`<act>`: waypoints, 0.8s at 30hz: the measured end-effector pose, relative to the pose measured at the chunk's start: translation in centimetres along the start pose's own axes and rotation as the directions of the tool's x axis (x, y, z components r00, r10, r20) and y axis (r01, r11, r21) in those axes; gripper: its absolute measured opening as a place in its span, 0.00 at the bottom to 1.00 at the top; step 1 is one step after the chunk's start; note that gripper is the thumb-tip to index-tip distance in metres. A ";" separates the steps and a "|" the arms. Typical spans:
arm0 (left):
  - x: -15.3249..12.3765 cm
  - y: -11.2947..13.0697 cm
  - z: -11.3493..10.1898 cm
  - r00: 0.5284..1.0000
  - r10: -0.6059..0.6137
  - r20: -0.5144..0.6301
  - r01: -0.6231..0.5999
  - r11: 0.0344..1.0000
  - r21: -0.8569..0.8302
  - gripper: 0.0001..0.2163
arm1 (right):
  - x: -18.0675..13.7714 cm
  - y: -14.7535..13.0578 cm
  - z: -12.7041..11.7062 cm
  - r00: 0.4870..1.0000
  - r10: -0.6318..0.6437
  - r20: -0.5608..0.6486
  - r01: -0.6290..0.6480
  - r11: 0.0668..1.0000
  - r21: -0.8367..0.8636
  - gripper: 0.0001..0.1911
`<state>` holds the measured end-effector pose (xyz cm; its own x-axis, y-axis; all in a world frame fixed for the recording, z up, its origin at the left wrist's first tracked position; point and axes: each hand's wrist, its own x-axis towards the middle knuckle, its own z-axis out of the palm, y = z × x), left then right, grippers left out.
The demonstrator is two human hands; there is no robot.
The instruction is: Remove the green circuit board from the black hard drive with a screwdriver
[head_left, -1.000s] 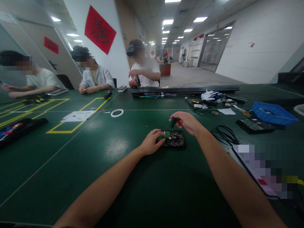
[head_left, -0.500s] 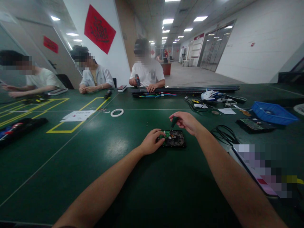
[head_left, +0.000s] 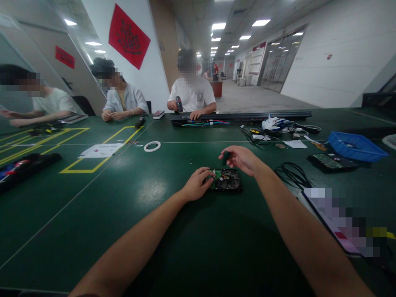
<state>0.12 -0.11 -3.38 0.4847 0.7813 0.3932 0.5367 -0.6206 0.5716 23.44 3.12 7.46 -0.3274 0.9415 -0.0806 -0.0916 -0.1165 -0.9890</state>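
A small black hard drive (head_left: pixel 228 180) with a green circuit board lies on the green table (head_left: pixel 148 231) in front of me. My left hand (head_left: pixel 197 185) rests against its left edge, fingers curled and pinching the board's corner. My right hand (head_left: pixel 241 159) hovers just above the drive's far side, closed round the dark green handle of a screwdriver (head_left: pixel 225 157) that points down at the drive.
A coil of black cable (head_left: pixel 292 175) lies right of the drive, a blue tray (head_left: pixel 355 147) and another board (head_left: pixel 332 161) further right. A white tape ring (head_left: pixel 152 146) and paper (head_left: pixel 100 151) lie at left. Three people sit across the table.
My hands have hardly moved. The person opposite has lowered both hands to the table and now sits upright.
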 end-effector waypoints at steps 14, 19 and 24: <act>0.0 -0.1 0.1 1.000 0.017 -0.012 -0.017 1.000 0.007 0.13 | -0.1 0.0 0.0 0.997 0.038 0.064 -0.047 0.987 0.156 0.06; 0.0 0.0 0.1 1.000 0.010 -0.007 -0.010 1.000 0.012 0.14 | -0.2 -0.1 0.2 0.998 0.047 0.047 -0.054 0.985 0.163 0.03; 0.0 0.1 0.0 1.000 0.009 -0.011 -0.009 1.000 0.007 0.14 | -0.1 -0.1 0.0 1.000 0.010 0.022 -0.011 0.996 0.086 0.09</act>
<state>0.16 -0.18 -3.38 0.4823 0.7761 0.4063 0.5373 -0.6284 0.5625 23.50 3.01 7.60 -0.3490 0.9331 -0.0872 -0.1683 -0.1539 -0.9736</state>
